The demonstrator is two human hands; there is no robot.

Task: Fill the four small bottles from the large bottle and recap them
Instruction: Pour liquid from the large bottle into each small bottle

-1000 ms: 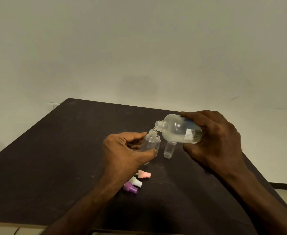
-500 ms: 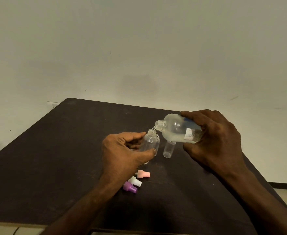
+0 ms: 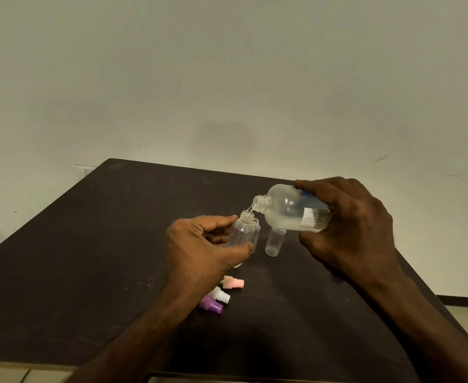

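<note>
My right hand (image 3: 349, 228) grips the large frosted bottle (image 3: 285, 208), tipped on its side with its open mouth pointing left and down. A thin stream of clear liquid falls from it into the neck of a small clear bottle (image 3: 242, 230), which my left hand (image 3: 199, 250) holds upright between thumb and fingers. A second small bottle (image 3: 255, 230) stands just behind the held one, mostly hidden. Another uncapped small bottle (image 3: 274, 241) stands under the large bottle. Three loose caps lie in front of my left wrist: pink (image 3: 233, 282), white (image 3: 220, 295), purple (image 3: 211, 305).
Everything rests on a dark brown table (image 3: 89, 258) set against a plain pale wall. The table's right edge runs diagonally behind my right forearm, with floor and a dark skirting strip beyond it. Its near edge lies at the bottom of the view.
Hardly anything has moved; both hands hold the same pose with the large bottle tilted over the small one, and the pouring goes on.
</note>
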